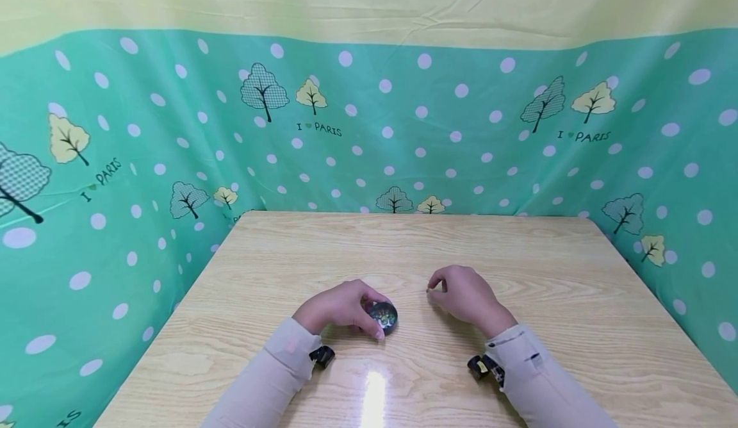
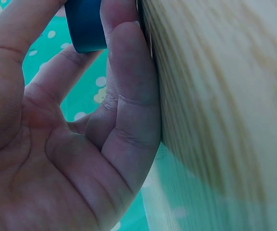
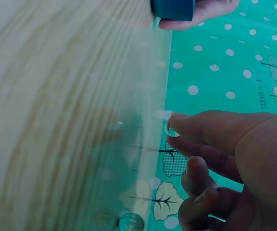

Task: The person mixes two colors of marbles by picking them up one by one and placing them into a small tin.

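On the wooden table (image 1: 403, 248), my left hand (image 1: 371, 317) grips a small round tin (image 1: 384, 316) with a shiny patterned top. The tin's blue side (image 2: 84, 26) shows between my thumb and fingers in the left wrist view, and again at the top of the right wrist view as a blue tin (image 3: 173, 8). A little to the right, my right hand (image 1: 430, 289) hovers just over the table. Its thumb and forefinger pinch a tiny clear bead (image 3: 170, 131), and the other fingers are curled under. The two hands are a short way apart.
A green cloth (image 1: 461, 127) with white dots and trees walls in the table at the back and both sides. A black wrist camera (image 1: 321, 355) sits under my left sleeve and another black wrist camera (image 1: 481, 367) under the right. Light glares on the near tabletop (image 1: 373, 396).
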### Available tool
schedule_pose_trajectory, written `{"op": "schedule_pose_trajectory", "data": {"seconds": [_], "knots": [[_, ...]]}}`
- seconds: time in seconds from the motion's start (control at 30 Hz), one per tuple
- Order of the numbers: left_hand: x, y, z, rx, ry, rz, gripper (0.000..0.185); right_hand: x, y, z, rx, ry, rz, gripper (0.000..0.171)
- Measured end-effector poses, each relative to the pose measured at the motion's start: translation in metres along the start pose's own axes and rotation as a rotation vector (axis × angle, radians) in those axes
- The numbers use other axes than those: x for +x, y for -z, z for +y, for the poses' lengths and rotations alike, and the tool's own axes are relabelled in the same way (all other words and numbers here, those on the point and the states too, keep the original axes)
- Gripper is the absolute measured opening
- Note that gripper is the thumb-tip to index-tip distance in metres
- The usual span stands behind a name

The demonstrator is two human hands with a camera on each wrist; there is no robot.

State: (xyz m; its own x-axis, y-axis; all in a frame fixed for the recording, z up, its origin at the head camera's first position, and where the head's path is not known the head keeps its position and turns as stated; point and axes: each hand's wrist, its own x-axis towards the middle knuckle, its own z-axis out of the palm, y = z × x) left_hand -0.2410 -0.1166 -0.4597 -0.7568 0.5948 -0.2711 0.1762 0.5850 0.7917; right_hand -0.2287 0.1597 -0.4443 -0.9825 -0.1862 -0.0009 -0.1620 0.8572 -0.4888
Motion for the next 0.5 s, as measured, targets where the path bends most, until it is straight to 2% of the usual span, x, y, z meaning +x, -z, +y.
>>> {"op": "schedule_pose_trajectory", "data": {"seconds": [0.5], "knots": [[-0.001,0.001,0.001,0.013,0.022,0.003,0.057,-0.005,0.005,-0.014,0.02,0.058,0.011,0.009]]}}
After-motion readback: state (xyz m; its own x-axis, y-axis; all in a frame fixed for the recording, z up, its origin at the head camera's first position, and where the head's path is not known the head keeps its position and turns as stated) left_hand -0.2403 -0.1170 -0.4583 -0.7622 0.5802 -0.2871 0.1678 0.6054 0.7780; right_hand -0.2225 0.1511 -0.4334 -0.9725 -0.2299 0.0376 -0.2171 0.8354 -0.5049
